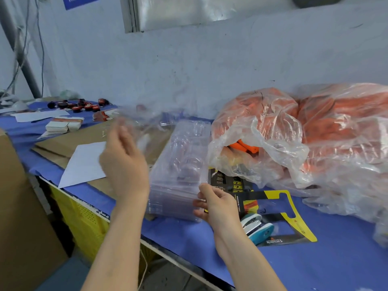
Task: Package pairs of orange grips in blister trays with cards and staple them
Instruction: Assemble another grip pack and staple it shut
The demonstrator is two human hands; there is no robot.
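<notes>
A stack of clear blister trays point(180, 164) lies on the blue table in front of me. My right hand point(212, 203) pinches the near right corner of the stack. My left hand point(123, 162) is raised left of the stack and holds a blurred clear blister tray point(142, 120) lifted above the table. Orange grips point(245, 147) show through the opening of a clear plastic bag point(273, 131) at the right. Black and yellow cards point(279, 204) lie under and beside my right hand, with a white and teal stapler point(258, 228) on them.
A second bag of orange parts point(346, 133) fills the far right. Flat cardboard point(84, 141) and a white sheet point(84, 162) lie at the left, with small card stacks point(63, 124) and red-black parts point(84, 106) further back. A cardboard box point(21, 206) stands beside the table edge.
</notes>
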